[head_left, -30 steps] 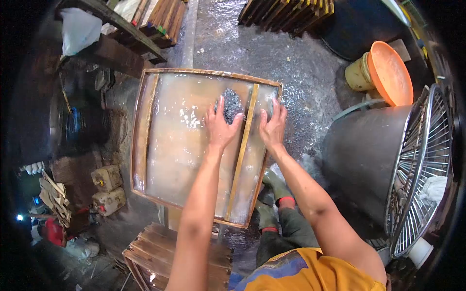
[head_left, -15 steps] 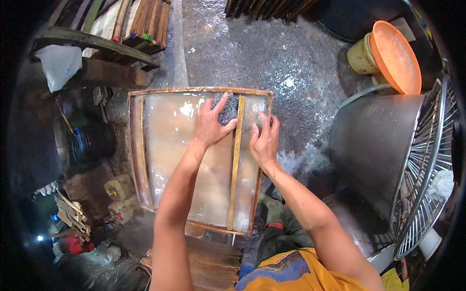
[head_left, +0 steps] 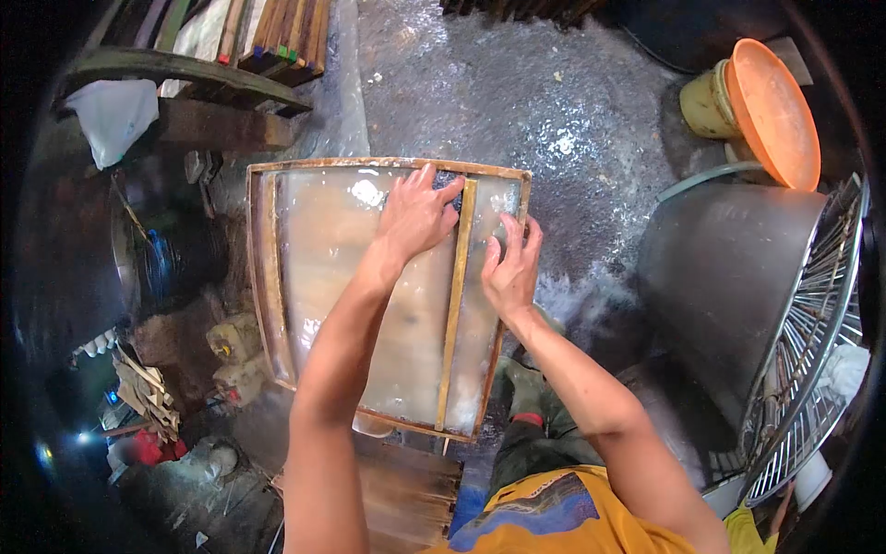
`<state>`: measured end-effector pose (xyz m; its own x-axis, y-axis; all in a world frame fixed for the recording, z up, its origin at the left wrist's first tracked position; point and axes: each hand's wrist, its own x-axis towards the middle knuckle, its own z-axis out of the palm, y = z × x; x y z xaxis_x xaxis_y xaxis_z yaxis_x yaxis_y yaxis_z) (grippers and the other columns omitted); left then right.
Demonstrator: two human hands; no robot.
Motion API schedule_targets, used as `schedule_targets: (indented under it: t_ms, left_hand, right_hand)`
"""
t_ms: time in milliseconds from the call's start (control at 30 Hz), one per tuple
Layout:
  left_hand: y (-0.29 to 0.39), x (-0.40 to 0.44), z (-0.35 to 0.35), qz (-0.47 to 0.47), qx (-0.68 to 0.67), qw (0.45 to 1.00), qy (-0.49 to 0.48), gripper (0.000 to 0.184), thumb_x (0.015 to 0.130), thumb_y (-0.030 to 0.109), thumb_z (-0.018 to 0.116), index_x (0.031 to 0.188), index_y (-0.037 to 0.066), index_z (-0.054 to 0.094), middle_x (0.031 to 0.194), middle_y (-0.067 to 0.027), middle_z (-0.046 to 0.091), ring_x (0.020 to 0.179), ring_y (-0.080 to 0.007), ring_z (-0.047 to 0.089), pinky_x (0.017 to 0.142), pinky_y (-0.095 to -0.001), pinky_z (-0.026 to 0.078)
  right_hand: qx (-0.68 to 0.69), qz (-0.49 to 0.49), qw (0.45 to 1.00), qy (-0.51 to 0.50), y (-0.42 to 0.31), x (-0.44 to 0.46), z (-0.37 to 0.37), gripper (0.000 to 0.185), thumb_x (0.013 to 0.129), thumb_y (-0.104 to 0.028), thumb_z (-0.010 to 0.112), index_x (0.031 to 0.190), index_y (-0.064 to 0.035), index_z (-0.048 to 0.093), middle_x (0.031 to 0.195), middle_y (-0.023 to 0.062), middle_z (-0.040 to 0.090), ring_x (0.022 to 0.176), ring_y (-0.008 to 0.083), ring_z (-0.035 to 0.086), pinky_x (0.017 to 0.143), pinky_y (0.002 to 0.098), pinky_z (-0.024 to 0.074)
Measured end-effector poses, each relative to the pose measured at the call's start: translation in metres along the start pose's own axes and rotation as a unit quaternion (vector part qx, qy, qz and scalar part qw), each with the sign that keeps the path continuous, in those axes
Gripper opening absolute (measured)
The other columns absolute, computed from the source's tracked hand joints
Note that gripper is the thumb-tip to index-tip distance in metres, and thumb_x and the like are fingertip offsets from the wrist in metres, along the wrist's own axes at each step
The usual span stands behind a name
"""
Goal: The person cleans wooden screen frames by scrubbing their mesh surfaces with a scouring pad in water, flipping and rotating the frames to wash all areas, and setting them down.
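Observation:
A shallow, wood-rimmed tray (head_left: 318,249) with cloudy, wet, shiny contents lies in front of me. A narrow wooden slat (head_left: 456,305) runs lengthwise across its right part, and another slat (head_left: 270,258) lies along its left side. My left hand (head_left: 417,214) is at the far rim, fingers apart, with the index finger close to the far end of the right slat. A dark patch shows beside those fingers. My right hand (head_left: 512,268) is by the tray's right rim, fingers spread and slightly bent, holding nothing visible.
Right of the tray stand a large dark metal vessel (head_left: 720,286), a wire rack (head_left: 808,369), and an orange basin (head_left: 773,115) against a yellowish bucket (head_left: 708,103). Stacked wooden frames (head_left: 288,37) are at the upper left. Plastic jugs (head_left: 237,337) sit left on the wet floor (head_left: 498,83).
My left hand has moved away from me to the far rim, its fingers now bent more toward the right slat. My right hand has shifted only slightly.

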<state>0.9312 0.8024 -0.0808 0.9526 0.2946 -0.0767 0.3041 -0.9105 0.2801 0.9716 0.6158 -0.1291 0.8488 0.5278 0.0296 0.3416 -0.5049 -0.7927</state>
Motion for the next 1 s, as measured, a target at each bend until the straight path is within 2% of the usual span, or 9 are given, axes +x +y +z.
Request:
schedule_targets:
  t_ms: [167, 367, 467, 567, 667, 700, 800, 933, 1000]
  left_hand:
    - [0.006, 0.002, -0.014, -0.006, 0.080, 0.991, -0.108, 0.044, 0.078, 0.018, 0.062, 0.122, 0.017, 0.063, 0.109, -0.0199, 0.060, 0.100, -0.0345, 0.062, 0.081, -0.0490, 0.049]
    - [0.013, -0.037, -0.031, -0.045, 0.096, 0.967, -0.230, 0.050, 0.077, 0.019, 0.063, 0.126, 0.011, 0.058, 0.110, -0.0199, 0.060, 0.101, -0.0354, 0.062, 0.081, -0.0486, 0.051]
    - [0.008, -0.046, -0.017, -0.029, 0.088, 0.986, -0.137, 0.051, 0.076, 0.017, 0.062, 0.127, 0.011, 0.059, 0.105, -0.0235, 0.060, 0.103, -0.0396, 0.061, 0.089, -0.0483, 0.050]
    - [0.005, -0.017, -0.008, 0.051, 0.102, 0.993, -0.024, 0.051, 0.076, 0.016, 0.061, 0.127, 0.009, 0.060, 0.109, -0.0241, 0.058, 0.107, -0.0387, 0.059, 0.089, -0.0476, 0.049]
    - [-0.007, 0.008, 0.000, 0.063, 0.078, 0.993, -0.059, 0.051, 0.078, 0.017, 0.061, 0.128, 0.010, 0.060, 0.113, -0.0239, 0.057, 0.109, -0.0384, 0.057, 0.089, -0.0473, 0.049]
    - [-0.008, 0.005, 0.000, 0.094, 0.089, 0.991, 0.011, 0.049, 0.079, 0.018, 0.060, 0.127, 0.010, 0.061, 0.112, -0.0229, 0.058, 0.104, -0.0382, 0.060, 0.087, -0.0476, 0.050]
    - [0.001, -0.007, -0.006, 0.014, 0.070, 0.996, -0.059, 0.049, 0.079, 0.019, 0.060, 0.128, 0.011, 0.060, 0.113, -0.0230, 0.059, 0.102, -0.0377, 0.062, 0.088, -0.0479, 0.050]
    - [-0.001, -0.036, -0.022, -0.019, 0.086, 0.985, -0.151, 0.049, 0.080, 0.020, 0.060, 0.129, 0.013, 0.058, 0.110, -0.0231, 0.060, 0.095, -0.0383, 0.065, 0.082, -0.0465, 0.054]
    - [-0.004, -0.047, -0.023, -0.026, 0.101, 0.985, -0.136, 0.048, 0.080, 0.021, 0.060, 0.128, 0.013, 0.059, 0.107, -0.0229, 0.061, 0.091, -0.0379, 0.066, 0.079, -0.0456, 0.055]
  right_hand:
    - [0.003, 0.011, 1.000, -0.012, -0.001, -0.002, -0.003, 0.046, 0.087, -0.010, 0.060, 0.131, -0.0073, 0.049, 0.131, 0.0338, 0.041, 0.122, 0.0504, 0.042, 0.103, 0.0547, 0.0369]
    - [-0.014, 0.005, 1.000, -0.008, -0.003, -0.001, -0.003, 0.046, 0.086, -0.010, 0.061, 0.131, -0.0083, 0.049, 0.129, 0.0331, 0.042, 0.119, 0.0496, 0.044, 0.100, 0.0552, 0.0384]
    - [-0.023, 0.008, 1.000, -0.012, -0.004, 0.000, -0.005, 0.046, 0.087, -0.011, 0.061, 0.131, -0.0086, 0.049, 0.130, 0.0322, 0.041, 0.120, 0.0494, 0.043, 0.101, 0.0542, 0.0388]
    - [-0.016, 0.017, 0.999, -0.028, -0.003, -0.001, -0.005, 0.046, 0.089, -0.013, 0.059, 0.133, -0.0087, 0.047, 0.133, 0.0311, 0.039, 0.124, 0.0492, 0.041, 0.104, 0.0522, 0.0389]
    - [-0.011, 0.014, 1.000, -0.019, -0.005, 0.000, -0.005, 0.046, 0.088, -0.012, 0.060, 0.133, -0.0086, 0.046, 0.133, 0.0309, 0.039, 0.124, 0.0488, 0.042, 0.103, 0.0521, 0.0390]
    - [-0.014, 0.010, 1.000, -0.016, -0.003, 0.000, -0.005, 0.047, 0.088, -0.012, 0.060, 0.133, -0.0087, 0.046, 0.133, 0.0307, 0.039, 0.123, 0.0486, 0.042, 0.103, 0.0521, 0.0392]
    - [-0.014, -0.006, 1.000, -0.010, -0.001, -0.004, -0.001, 0.047, 0.088, -0.012, 0.060, 0.132, -0.0088, 0.046, 0.132, 0.0301, 0.040, 0.122, 0.0480, 0.043, 0.102, 0.0520, 0.0396]
    - [-0.030, -0.010, 1.000, 0.002, 0.000, -0.003, 0.000, 0.047, 0.086, -0.015, 0.063, 0.130, -0.0079, 0.050, 0.129, 0.0331, 0.042, 0.118, 0.0492, 0.045, 0.099, 0.0532, 0.0401]
    - [-0.026, -0.005, 1.000, -0.004, -0.003, -0.003, -0.002, 0.048, 0.085, -0.016, 0.064, 0.131, -0.0086, 0.050, 0.129, 0.0323, 0.042, 0.119, 0.0485, 0.045, 0.099, 0.0529, 0.0402]
